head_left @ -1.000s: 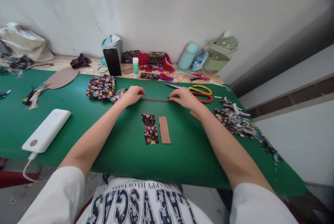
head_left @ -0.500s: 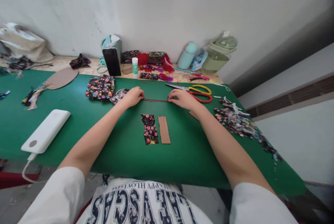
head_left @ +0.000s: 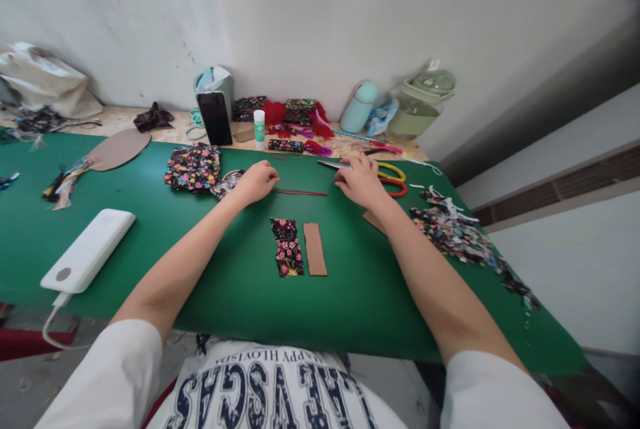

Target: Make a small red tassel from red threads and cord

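My left hand (head_left: 255,182) pinches the left end of a thin red cord (head_left: 300,192) that lies stretched on the green mat (head_left: 150,249). My right hand (head_left: 361,182) has its fingers spread over the scissors with yellow and red handles (head_left: 390,179), off the cord's right end. Nearer to me lie a floral fabric strip (head_left: 287,246) and a brown cardboard strip (head_left: 315,249), side by side.
A floral cloth pile (head_left: 194,167) lies left of my left hand. Fabric scraps (head_left: 455,232) spread to the right. A white power bank (head_left: 87,250) sits at the left. A phone (head_left: 215,118), glue stick (head_left: 259,127), bottle (head_left: 360,106) and kettle (head_left: 423,102) stand along the wall.
My right hand has let go of the cord's right end and moved right and back onto the scissors. My left hand stays at the cord's left end.
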Demonstrator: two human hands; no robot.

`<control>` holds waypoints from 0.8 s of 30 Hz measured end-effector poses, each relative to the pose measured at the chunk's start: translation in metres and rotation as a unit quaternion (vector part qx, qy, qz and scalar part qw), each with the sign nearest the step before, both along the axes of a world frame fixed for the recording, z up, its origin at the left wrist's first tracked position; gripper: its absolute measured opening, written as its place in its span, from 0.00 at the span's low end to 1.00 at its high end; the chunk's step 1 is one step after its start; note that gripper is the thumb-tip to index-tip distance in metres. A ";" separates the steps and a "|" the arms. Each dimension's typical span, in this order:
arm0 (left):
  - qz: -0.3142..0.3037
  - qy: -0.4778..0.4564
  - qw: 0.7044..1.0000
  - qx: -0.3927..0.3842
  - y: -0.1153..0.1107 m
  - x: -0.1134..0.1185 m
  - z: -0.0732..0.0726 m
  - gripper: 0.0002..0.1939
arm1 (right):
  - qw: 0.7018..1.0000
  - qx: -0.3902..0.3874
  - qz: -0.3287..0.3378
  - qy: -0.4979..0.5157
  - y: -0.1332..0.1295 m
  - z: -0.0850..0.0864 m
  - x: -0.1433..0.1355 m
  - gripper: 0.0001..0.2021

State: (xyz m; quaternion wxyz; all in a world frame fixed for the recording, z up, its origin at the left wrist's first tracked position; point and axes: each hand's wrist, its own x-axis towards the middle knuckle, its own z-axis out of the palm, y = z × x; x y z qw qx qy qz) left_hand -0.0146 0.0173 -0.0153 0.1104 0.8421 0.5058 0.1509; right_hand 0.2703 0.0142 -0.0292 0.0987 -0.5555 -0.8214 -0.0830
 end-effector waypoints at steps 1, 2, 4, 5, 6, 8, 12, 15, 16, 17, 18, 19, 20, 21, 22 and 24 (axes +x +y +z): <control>0.001 -0.003 1.000 0.003 0.000 0.000 0.000 0.13 | 1.000 0.004 -0.001 -0.009 -0.001 -0.002 -0.001 0.07; 0.003 -0.006 1.000 0.005 -0.001 0.001 0.001 0.13 | 1.000 0.009 0.000 -0.016 -0.001 -0.004 -0.003 0.07; 0.008 -0.010 1.000 0.009 -0.001 0.001 0.001 0.13 | 1.000 0.013 0.001 -0.027 -0.001 -0.007 -0.006 0.07; 0.011 -0.011 1.000 0.010 -0.002 0.001 0.002 0.12 | 0.999 0.013 0.000 -0.030 -0.001 -0.009 -0.007 0.07; 0.014 -0.012 1.000 0.011 -0.002 0.001 0.002 0.12 | 0.999 0.012 -0.003 -0.033 -0.001 -0.010 -0.009 0.07; 0.017 -0.010 1.000 0.011 -0.003 0.002 0.001 0.12 | 0.999 0.007 -0.006 -0.038 -0.001 -0.013 -0.011 0.09; 0.016 -0.003 1.000 0.001 -0.004 0.002 0.001 0.10 | 0.999 0.004 0.005 -0.047 -0.001 -0.018 -0.011 0.12; 0.012 -0.001 1.000 -0.009 -0.005 0.002 0.003 0.10 | 0.999 0.010 0.010 -0.039 -0.001 -0.019 -0.010 0.12; 0.011 0.000 1.000 -0.012 -0.006 0.002 0.004 0.11 | 0.999 0.015 0.010 -0.031 0.000 -0.019 -0.010 0.12; 0.009 0.002 1.000 -0.015 -0.006 0.002 0.005 0.12 | 1.000 0.022 0.010 -0.020 0.001 -0.018 -0.010 0.12; 0.008 0.004 1.000 -0.018 -0.006 0.002 0.005 0.13 | 0.999 0.030 0.007 -0.007 0.002 -0.017 -0.010 0.12; 0.006 0.005 1.000 -0.021 -0.006 0.002 0.006 0.14 | 0.999 0.037 0.004 0.006 0.004 -0.015 -0.009 0.12; 0.006 0.004 1.000 -0.024 -0.006 0.002 0.006 0.14 | 0.999 0.041 -0.001 0.020 0.006 -0.012 -0.009 0.11; 0.007 0.001 1.000 -0.027 -0.006 0.002 0.007 0.15 | 0.998 0.044 -0.008 0.034 0.007 -0.009 -0.009 0.11; 0.009 -0.002 1.000 -0.030 -0.006 0.002 0.007 0.15 | 0.998 0.045 -0.015 0.051 0.008 -0.006 -0.009 0.10; 0.016 -0.010 0.999 -0.033 -0.007 0.003 0.007 0.14 | 0.994 0.046 -0.022 0.101 0.009 0.001 -0.008 0.09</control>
